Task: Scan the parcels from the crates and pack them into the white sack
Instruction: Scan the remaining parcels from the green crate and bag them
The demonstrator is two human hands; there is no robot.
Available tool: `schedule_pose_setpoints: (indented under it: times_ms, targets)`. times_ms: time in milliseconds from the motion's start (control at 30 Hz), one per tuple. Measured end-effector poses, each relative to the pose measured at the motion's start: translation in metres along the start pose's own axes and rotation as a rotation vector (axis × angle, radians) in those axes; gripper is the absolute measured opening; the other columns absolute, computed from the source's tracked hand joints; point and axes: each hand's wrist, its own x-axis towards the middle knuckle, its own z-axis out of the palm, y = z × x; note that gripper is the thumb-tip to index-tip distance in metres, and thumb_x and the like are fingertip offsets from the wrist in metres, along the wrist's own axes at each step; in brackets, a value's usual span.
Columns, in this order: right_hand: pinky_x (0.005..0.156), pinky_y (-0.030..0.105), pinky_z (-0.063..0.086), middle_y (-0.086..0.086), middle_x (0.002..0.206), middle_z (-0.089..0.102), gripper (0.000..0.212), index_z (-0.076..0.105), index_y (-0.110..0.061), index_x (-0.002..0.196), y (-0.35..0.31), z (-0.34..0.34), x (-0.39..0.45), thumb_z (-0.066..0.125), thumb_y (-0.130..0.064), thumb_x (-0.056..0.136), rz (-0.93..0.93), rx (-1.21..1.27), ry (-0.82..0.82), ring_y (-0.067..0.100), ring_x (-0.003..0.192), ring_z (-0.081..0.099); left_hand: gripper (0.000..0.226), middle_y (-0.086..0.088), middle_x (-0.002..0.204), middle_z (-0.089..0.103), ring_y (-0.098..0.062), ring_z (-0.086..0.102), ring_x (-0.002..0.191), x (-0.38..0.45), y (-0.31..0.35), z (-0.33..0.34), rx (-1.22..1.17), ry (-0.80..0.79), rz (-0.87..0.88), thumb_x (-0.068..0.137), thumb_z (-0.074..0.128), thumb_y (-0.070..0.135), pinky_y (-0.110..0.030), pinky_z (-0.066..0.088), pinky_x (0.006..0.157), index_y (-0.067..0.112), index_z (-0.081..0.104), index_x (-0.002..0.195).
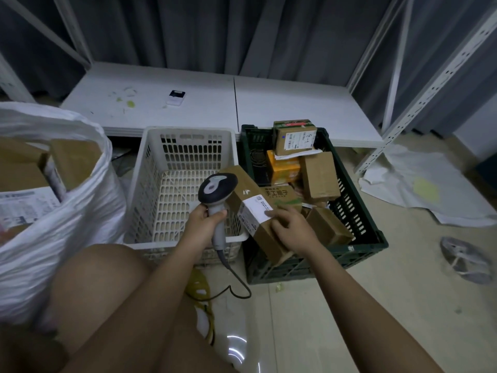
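My left hand (201, 227) grips the handle of a grey barcode scanner (216, 190), its head close to a long brown parcel (248, 203) with a white label. My right hand (291, 229) holds that parcel's near end above the front left corner of the dark green crate (357, 254). Several cardboard parcels lie in this crate, among them a labelled box (295, 137) at the back and a plain brown box (320, 176). The white crate (150, 189) to its left holds nothing. At the far left stands the white sack (67, 219), open, with cardboard parcels (74, 160) inside.
A low white shelf board (209, 103) runs behind the crates, with a small white device (176, 97) on it. White rack posts (427, 98) stand at right. Crumpled white sheeting (419, 184) and a grey tape roll (465, 261) lie on the floor. My bare knee (102, 286) is at lower left.
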Motion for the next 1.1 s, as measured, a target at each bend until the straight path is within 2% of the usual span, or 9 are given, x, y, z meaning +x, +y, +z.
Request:
schedule_pose_setpoints:
  times_ms: [67,167,467,600,700,833,933,1000,1100]
  targets:
    - [0.09,0.04,0.048,-0.006,0.141,0.042,0.04,0.054,-0.034,0.121,-0.007,0.002,0.001,0.059,-0.054,0.086,-0.007,-0.136,0.006,0.021,0.125,0.043,0.02,-0.002,0.102,0.061,-0.021,0.059,0.095,0.001,0.0,0.0,0.013,-0.004,-0.005,0.092,0.061,0.014,-0.038,0.049,0.088,0.017,0.053,0.11]
    - [0.081,0.037,0.048,-0.001,0.137,0.045,0.039,0.045,-0.031,0.113,-0.015,0.01,0.004,0.063,-0.047,0.083,-0.033,-0.192,0.021,0.024,0.116,0.045,0.027,-0.006,0.107,0.062,-0.021,0.06,0.097,0.002,0.0,0.0,0.033,-0.014,-0.006,0.092,0.061,0.014,-0.035,0.048,0.084,0.012,0.053,0.117]
    - [0.111,0.054,0.032,0.0,0.157,0.027,0.054,0.031,-0.045,0.146,-0.003,-0.001,0.01,0.052,-0.043,0.096,0.1,-0.008,-0.088,0.031,0.138,0.03,0.025,0.0,0.102,0.063,-0.017,0.061,0.092,0.005,-0.001,-0.005,0.042,-0.029,-0.004,0.091,0.062,0.014,-0.035,0.05,0.083,0.017,0.054,0.114]
    - [0.114,0.05,0.021,0.0,0.159,0.02,0.061,0.022,-0.051,0.148,-0.001,-0.007,0.011,0.05,-0.043,0.094,0.144,-0.089,-0.159,0.033,0.142,0.017,0.028,-0.001,0.105,0.062,-0.017,0.06,0.094,0.004,-0.002,-0.007,0.049,-0.026,0.0,0.09,0.062,0.014,-0.035,0.05,0.085,0.02,0.052,0.115]
    - [0.112,0.047,0.023,0.003,0.156,0.022,0.064,0.023,-0.05,0.148,-0.002,-0.008,0.013,0.053,-0.041,0.092,0.158,-0.081,-0.166,0.032,0.142,0.016,0.031,0.003,0.106,0.062,-0.016,0.06,0.095,0.004,-0.001,-0.009,0.039,-0.018,0.013,0.089,0.061,0.012,-0.035,0.049,0.086,0.025,0.051,0.115]
    - [0.106,0.045,0.034,0.005,0.149,0.033,0.059,0.04,-0.036,0.142,-0.01,-0.004,0.022,0.053,-0.06,0.089,0.122,-0.14,-0.073,0.03,0.136,0.028,0.035,-0.001,0.111,0.062,-0.023,0.059,0.101,0.003,-0.001,-0.01,0.044,0.001,-0.009,0.088,0.061,0.01,-0.043,0.048,0.095,0.024,0.052,0.118]
    - [0.086,0.035,0.044,0.004,0.135,0.05,0.049,0.053,-0.023,0.123,-0.023,0.003,0.032,0.056,-0.058,0.088,-0.007,-0.234,0.042,0.025,0.118,0.048,0.034,-0.003,0.114,0.061,-0.025,0.058,0.105,0.001,0.0,-0.01,0.05,-0.01,0.009,0.089,0.06,0.008,-0.045,0.046,0.098,0.025,0.051,0.117]
    - [0.077,0.033,0.041,0.004,0.126,0.055,0.046,0.05,-0.022,0.121,-0.033,0.009,0.04,0.063,-0.048,0.086,-0.044,-0.218,0.027,0.023,0.111,0.052,0.036,-0.005,0.118,0.06,-0.026,0.057,0.108,0.0,0.001,-0.011,0.043,-0.009,0.014,0.09,0.059,0.007,-0.046,0.046,0.1,0.023,0.05,0.121]
    - [0.092,0.045,0.043,0.007,0.139,0.045,0.073,0.03,-0.031,0.143,-0.044,0.014,0.053,0.068,-0.042,0.081,0.028,-0.243,-0.114,0.031,0.125,0.046,0.036,-0.008,0.119,0.06,-0.029,0.057,0.108,0.001,0.002,-0.014,0.023,0.002,-0.001,0.09,0.059,0.007,-0.048,0.045,0.1,0.019,0.051,0.123]
